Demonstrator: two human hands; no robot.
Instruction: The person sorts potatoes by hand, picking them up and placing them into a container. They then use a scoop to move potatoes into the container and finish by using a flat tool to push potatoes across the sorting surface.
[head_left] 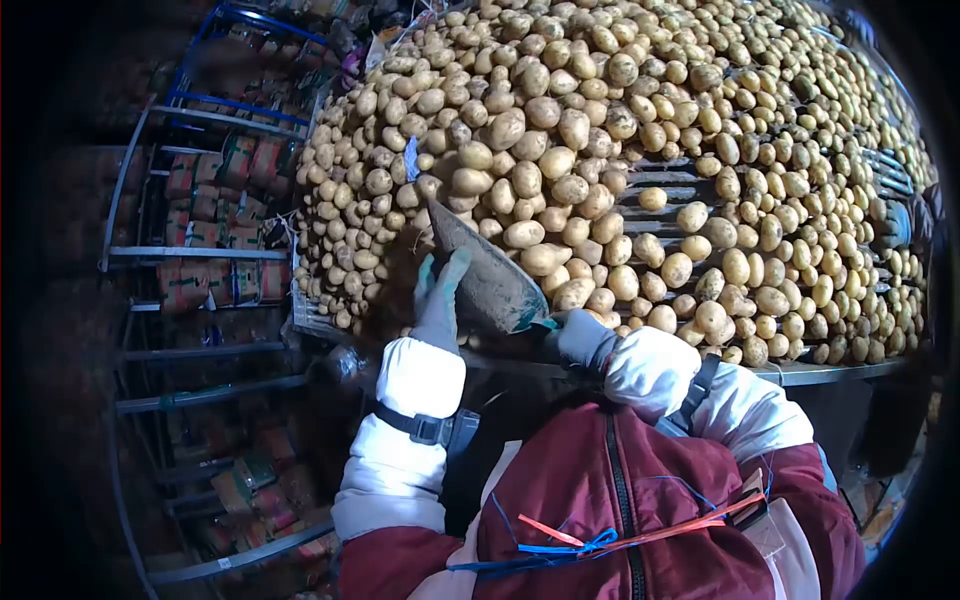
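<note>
Potatoes (545, 170) lie in a wide heap over a slatted metal table. A flat, dirt-covered scoop (485, 280) is tilted at the table's near left part, its pointed end among the potatoes. My right hand (582, 338), in a grey glove, is closed round the scoop's green near end. My left hand (441, 295), in a grey and green glove, is raised beside the scoop's left side with its fingers apart; whether it touches the scoop is unclear. A small blue scrap (411, 158) lies on the potatoes beyond the scoop.
The table's metal front edge (820, 375) runs just before my body. Bare slats (660, 180) show among the potatoes at centre right. At the left stand metal racks (200, 252) with red and green cartons (205, 285). Part of a person's arm (925, 215) shows at the far right.
</note>
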